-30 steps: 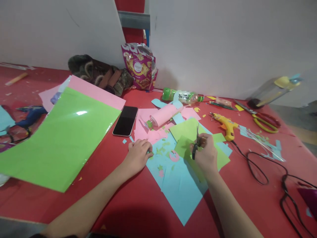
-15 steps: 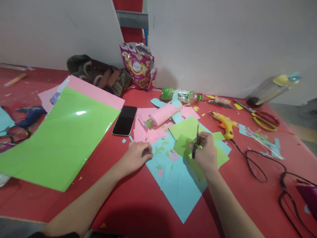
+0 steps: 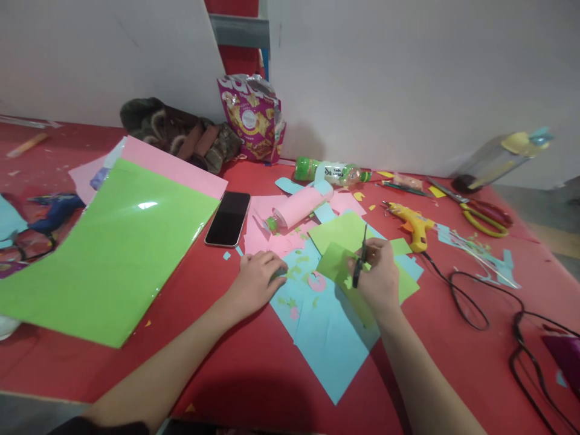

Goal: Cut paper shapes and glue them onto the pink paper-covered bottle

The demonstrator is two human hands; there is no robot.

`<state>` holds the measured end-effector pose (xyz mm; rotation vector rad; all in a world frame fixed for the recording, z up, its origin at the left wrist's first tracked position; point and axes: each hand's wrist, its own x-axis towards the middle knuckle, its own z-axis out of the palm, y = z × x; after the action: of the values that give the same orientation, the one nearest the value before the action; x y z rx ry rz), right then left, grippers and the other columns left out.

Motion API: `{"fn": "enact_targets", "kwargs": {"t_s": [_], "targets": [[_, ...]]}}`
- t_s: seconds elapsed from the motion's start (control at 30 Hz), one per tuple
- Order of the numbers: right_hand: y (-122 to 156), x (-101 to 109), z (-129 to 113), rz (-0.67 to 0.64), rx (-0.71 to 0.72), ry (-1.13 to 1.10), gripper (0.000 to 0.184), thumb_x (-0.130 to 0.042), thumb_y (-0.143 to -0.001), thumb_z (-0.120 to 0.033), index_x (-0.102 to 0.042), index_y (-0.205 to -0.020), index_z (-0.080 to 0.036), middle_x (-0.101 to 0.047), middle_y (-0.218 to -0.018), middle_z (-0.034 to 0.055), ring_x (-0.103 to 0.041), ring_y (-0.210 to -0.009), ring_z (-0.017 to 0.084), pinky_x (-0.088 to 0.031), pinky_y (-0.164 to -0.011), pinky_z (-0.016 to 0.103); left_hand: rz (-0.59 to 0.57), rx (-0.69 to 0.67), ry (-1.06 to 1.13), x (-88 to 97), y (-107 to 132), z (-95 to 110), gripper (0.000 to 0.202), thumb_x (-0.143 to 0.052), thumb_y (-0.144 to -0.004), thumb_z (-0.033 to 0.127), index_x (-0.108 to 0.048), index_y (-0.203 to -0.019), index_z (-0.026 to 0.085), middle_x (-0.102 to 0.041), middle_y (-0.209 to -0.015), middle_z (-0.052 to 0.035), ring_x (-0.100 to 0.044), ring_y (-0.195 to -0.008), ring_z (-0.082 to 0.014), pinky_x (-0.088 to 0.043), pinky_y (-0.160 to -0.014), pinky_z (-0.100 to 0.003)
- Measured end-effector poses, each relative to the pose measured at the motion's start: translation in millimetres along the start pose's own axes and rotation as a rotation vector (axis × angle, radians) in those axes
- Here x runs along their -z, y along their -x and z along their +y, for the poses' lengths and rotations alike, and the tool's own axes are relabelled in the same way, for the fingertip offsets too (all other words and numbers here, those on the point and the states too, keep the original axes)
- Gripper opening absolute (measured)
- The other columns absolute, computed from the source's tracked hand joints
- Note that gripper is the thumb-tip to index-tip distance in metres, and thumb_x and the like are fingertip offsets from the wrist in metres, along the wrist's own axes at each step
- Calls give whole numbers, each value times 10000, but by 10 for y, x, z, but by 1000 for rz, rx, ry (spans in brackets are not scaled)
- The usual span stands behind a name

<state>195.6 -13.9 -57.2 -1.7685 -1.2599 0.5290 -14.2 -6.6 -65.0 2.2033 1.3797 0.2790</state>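
Note:
My right hand (image 3: 378,278) is closed round black-handled scissors (image 3: 359,270), blades pointing up and away. Under it lie green paper pieces (image 3: 338,260) on a sheet of light blue paper (image 3: 338,356). A small light green cut-out (image 3: 348,282) shows by the right thumb. My left hand (image 3: 258,281) rests at the blue sheet's left edge, fingers bent and slightly apart from the thumb; no held item shows. Near it lie green scraps (image 3: 296,266), a pink ring-like cut-out (image 3: 316,281) and a small green star-like scrap (image 3: 292,304).
A pink-wrapped bottle (image 3: 299,207), phone (image 3: 228,219) and large green sheet (image 3: 136,260) lie around the hands. Farther off are a green-capped bottle (image 3: 333,173), snack bag (image 3: 251,118), yellow glue gun (image 3: 412,225) with black cord, and large scissors (image 3: 480,216). A clear bottle (image 3: 502,160) leans at the right.
My left hand has moved slightly right and its fingertips have parted from the thumb. A green scrap now shows below it. The light green cut-out has come into view by my right thumb.

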Motion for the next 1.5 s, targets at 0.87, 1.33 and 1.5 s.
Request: {"fn": "enact_targets", "kwargs": {"t_s": [0.87,1.33,1.5], "targets": [[-1,6,3,-9,18,-54,319,-547,-565,-143,-407,-843,-211,-499,-678,-24,-513,-615,143,-424,-630,320,58,97,135,-12,-75,7,107,-467,-755,231,-547,-722,169,-539,-867,-26,-491,-859,-177,-349,-774,-355],[-32,23,59,15,30,-83,336,-554,-568,-125,-399,-852,-216,-491,-702,-20,-510,-635,148,-412,-638,332,-219,2,76,126,62,-13,110,-570,-664,242,-583,-583,168,-494,-787,-1,-479,-802,-165,-277,-761,-353],[-46,24,78,44,37,-148,333,-581,-580,-152,-395,-848,-220,-477,-696,-27,-491,-609,133,-412,-614,319,-183,-8,41,131,76,-23,72,-535,-700,224,-572,-661,175,-484,-798,2,-476,-823,-167,-250,-748,-341]]}}
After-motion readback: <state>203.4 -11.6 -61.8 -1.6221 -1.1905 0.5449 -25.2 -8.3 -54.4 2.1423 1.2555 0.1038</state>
